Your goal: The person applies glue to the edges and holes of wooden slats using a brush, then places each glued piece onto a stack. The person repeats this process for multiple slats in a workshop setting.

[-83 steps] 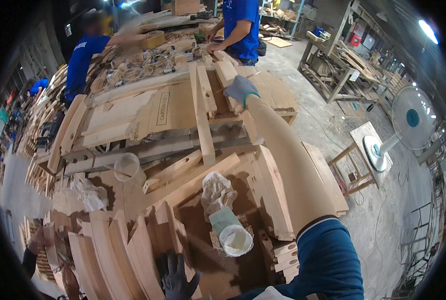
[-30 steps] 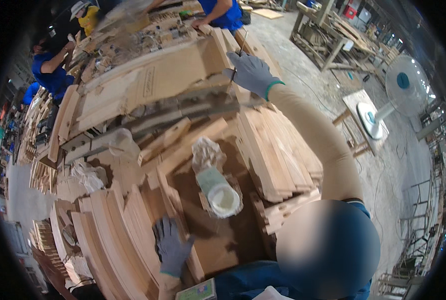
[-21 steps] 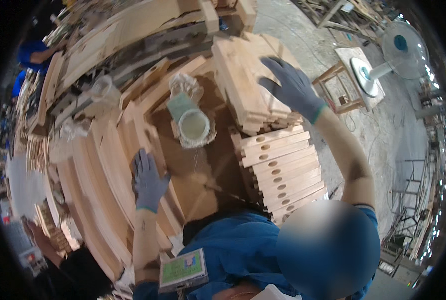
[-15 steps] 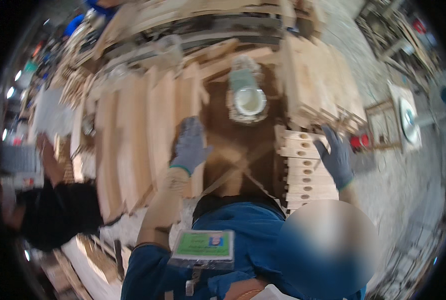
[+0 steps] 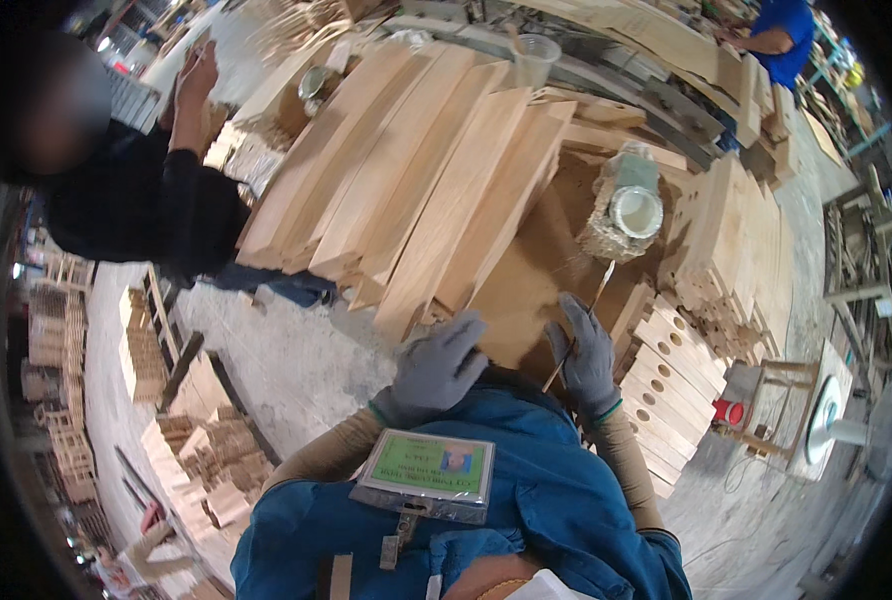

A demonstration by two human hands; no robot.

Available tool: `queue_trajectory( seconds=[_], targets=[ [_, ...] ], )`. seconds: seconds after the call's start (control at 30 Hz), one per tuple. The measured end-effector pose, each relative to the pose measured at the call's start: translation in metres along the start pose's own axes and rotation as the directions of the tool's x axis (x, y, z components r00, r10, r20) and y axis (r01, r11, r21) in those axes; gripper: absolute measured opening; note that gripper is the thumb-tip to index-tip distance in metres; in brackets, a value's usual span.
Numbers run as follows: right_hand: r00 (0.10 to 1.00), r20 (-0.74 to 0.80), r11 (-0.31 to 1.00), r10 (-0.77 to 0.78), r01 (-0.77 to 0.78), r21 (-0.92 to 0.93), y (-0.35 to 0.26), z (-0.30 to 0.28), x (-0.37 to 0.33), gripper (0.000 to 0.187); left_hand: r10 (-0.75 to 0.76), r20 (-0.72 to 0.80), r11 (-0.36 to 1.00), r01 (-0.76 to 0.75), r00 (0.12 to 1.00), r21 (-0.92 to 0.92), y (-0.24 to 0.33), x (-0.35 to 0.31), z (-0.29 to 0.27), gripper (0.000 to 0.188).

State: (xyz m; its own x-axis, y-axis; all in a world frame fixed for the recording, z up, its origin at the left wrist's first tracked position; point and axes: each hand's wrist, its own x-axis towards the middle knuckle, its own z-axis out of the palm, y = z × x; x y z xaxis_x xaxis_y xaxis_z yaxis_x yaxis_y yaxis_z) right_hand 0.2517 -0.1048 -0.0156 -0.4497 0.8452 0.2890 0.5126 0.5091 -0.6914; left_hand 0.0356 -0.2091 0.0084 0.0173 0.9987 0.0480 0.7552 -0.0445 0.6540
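My left hand [image 5: 434, 368], in a grey glove, is held near my waist by the near ends of the long pale wooden boards [image 5: 446, 140]. Its fingers are stretched out and nothing shows in them. A thin stick [image 5: 593, 300] with a whitish tip slants between the thumb and fingers of my gloved right hand [image 5: 586, 352], which holds it. Beyond the tip, a white cup [image 5: 636, 212] with pale contents sits in a crusted holder on the brown work surface [image 5: 526, 285]. Right of that hand lies a row of wooden pieces [image 5: 663, 385] with oval holes.
More boards [image 5: 731, 225] are stacked at the right. A co-worker's dark sleeve [image 5: 156, 200] reaches in at the left; another person in blue [image 5: 781, 40] stands far right. A clear plastic cup [image 5: 536, 60] stands behind the boards. A stool [image 5: 791, 410] is at the right.
The view has turned, so the boards now slant. My left hand has come back from the boards toward my waist. My right hand has left the holed pieces and now has the stick.
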Motion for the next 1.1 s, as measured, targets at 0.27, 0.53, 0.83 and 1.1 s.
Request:
queue_trajectory(
  seconds=[0.27, 0.53, 0.83, 1.1],
  targets=[
    [0.992, 0.029, 0.974, -0.121, 0.113, 0.197, -0.025, 0.041, 0.015, 0.038, -0.165, -0.550, 0.849, 0.402, 0.819, 0.343, -0.033, -0.033, -0.014, 0.078],
    [0.989, 0.056, 0.878, 0.134, -0.145, 0.456, -0.039, 0.064, 0.030, 0.084, -0.111, -0.370, 0.993, 0.090, 0.922, -0.073, 0.023, -0.012, 0.016, 0.076],
    [0.872, 0.359, 0.618, 0.333, -0.490, 0.616, -0.006, -0.023, 0.051, 0.083, -0.152, 0.046, 0.706, 0.141, 0.987, -0.694, 0.032, 0.050, 0.031, 0.011],
    [0.878, 0.462, -0.139, 0.128, -0.445, 0.884, 0.002, -0.047, 0.029, 0.073, -0.272, 0.164, -0.036, 0.160, 0.948, -0.986, 0.041, 0.200, 0.008, 0.033]
  ],
)
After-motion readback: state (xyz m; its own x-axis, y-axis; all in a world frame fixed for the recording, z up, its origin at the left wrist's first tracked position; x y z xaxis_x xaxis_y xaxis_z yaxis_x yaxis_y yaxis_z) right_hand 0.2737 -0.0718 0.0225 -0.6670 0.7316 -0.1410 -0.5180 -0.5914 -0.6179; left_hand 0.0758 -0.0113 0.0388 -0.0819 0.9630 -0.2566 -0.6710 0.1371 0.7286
